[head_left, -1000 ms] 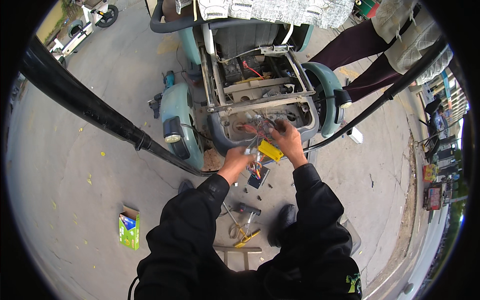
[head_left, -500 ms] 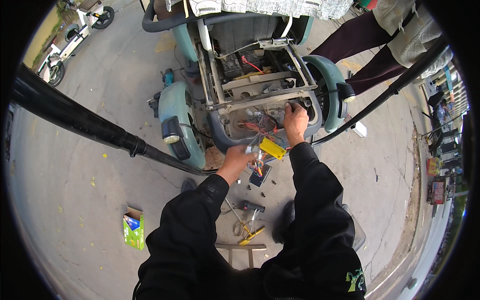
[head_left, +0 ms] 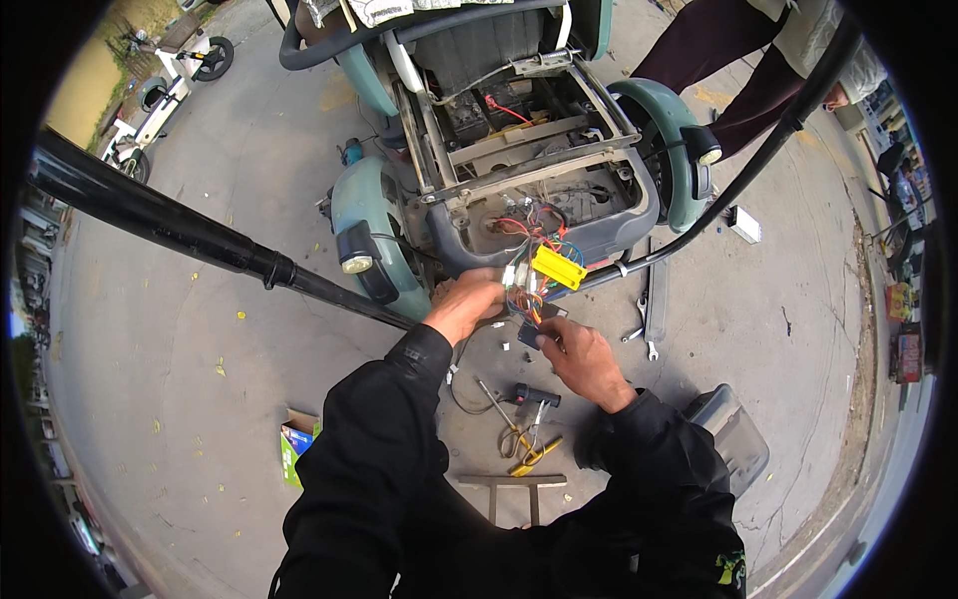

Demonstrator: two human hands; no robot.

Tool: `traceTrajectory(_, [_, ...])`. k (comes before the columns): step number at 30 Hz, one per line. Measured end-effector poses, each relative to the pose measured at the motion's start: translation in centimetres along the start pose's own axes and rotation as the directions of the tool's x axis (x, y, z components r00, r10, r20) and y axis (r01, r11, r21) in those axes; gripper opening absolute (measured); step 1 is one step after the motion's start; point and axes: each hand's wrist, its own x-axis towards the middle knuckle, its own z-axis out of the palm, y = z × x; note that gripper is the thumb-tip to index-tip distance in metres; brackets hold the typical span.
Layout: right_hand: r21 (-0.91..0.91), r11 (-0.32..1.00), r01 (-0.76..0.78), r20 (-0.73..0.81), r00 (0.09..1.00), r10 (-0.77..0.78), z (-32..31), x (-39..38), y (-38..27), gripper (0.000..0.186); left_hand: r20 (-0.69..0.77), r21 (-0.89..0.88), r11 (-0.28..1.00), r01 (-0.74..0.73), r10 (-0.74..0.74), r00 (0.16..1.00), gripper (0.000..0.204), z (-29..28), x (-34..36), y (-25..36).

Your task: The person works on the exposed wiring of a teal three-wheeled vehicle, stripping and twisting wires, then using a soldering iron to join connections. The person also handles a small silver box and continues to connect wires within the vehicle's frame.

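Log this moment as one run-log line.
left hand: grips wire bundle | right hand: fingertips at bundle's lower end | yellow connector: hangs above | tools: on ground

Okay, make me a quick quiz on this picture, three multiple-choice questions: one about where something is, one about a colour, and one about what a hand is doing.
1. Where does the small green box lie?
A. on the pavement to the person's left
B. inside the vehicle's open bay
C. on the stool

2. What colour is the block connector among the wires?
A. white
B. yellow
C. black

3. What is the left hand doing?
A. hanging free at the side
B. resting on the ground
C. closed in a grip on the wire bundle

Answers: 1 A, the box sits on bare concrete left of the sleeve. 2 B, it is bright yellow. 3 C, the fingers wrap the wires beside the connector.
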Motion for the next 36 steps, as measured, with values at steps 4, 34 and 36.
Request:
traceTrajectory(4, [-0.371,0.817,0.442,0.343,0.883,-0.322,1.7,-1.2,1.2,0.024,-0.054,-0.037,0.999,0.022,-0.024,0.998,0.028,-0.6,0.2,0.2])
traceTrajectory(34, [-0.625,0.670,0.401,0.279,0.916,-0.287,1.8,-0.9,5.0,0.014,0.099,0.185,0.981,0.052,-0.071,0.993,0.045,-1.7,0.2,-0.3])
traceTrajectory(36, [-0.625,0.672,0.399,0.278,0.917,-0.286,1.8,-0.8,5.1,0.014,0.105,0.176,0.983,0.046,-0.065,0.992,0.046,-1.7,0.1,-0.3])
